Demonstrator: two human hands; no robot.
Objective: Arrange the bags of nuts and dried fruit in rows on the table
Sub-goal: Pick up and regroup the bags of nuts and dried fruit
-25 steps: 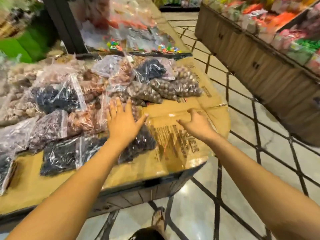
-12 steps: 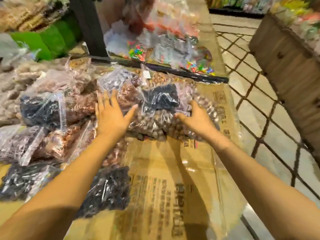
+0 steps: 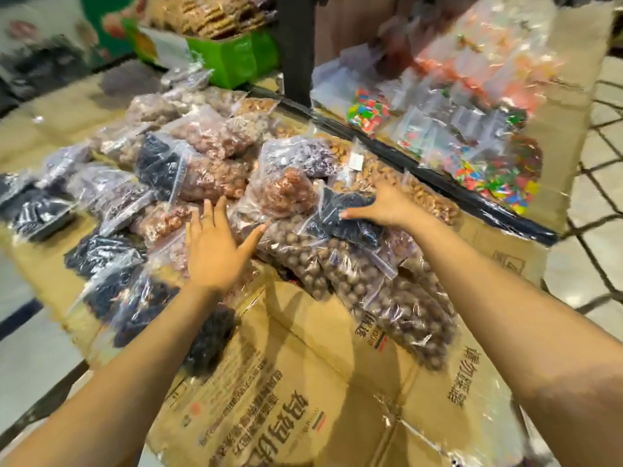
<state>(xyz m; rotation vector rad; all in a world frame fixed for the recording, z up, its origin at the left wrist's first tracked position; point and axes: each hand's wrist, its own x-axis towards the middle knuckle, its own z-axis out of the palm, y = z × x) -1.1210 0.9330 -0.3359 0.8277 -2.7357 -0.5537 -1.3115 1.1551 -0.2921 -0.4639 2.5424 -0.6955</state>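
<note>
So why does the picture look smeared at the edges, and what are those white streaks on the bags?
Head view: the top and left edges are motion-blurred, while the left hand, the right hand and the clear plastic bag of round brown nuts stay fairly sharp. The streaks are overhead light glaring off the plastic. The arms cast soft shadows on the brown printed cardboard.

Two bare arms reach forward. The left hand (image 3: 215, 249) is flat, fingers spread. The right hand (image 3: 384, 205) is palm down, fingers extended.
</note>
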